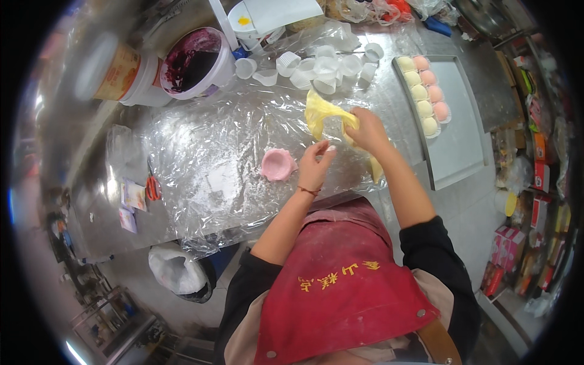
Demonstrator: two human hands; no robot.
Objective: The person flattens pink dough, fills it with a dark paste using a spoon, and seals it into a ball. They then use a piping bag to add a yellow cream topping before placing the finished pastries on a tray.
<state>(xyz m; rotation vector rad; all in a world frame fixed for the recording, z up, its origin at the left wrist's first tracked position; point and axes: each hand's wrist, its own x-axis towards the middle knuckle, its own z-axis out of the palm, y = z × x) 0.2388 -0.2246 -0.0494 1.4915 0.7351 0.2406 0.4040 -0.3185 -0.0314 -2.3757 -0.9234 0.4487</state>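
Observation:
My right hand point(366, 130) grips a limp yellow piece of plastic film or glove point(321, 109), which arches up and to the left. Just below its hanging end is my left hand point(317, 159), thumb and forefinger near each other with a small white bit at the tips; whether it is held cannot be told. Left of that hand, a pink dough wrapper point(278, 164) lies in a round, cupped shape on flour-dusted clear plastic sheeting point(219, 146). Several white paper cups point(325, 66) are scattered behind the hands. A metal tray point(456, 132) at the right holds rows of pale yellow and pink dough balls point(419, 93).
A white tub of dark purple filling point(196, 64) stands at the back left beside another tub point(114, 73). Red-handled scissors point(153, 188) and small packets point(133, 196) lie at the left. Below the table edge is a lined bin point(175, 269); shelves point(543, 182) line the right.

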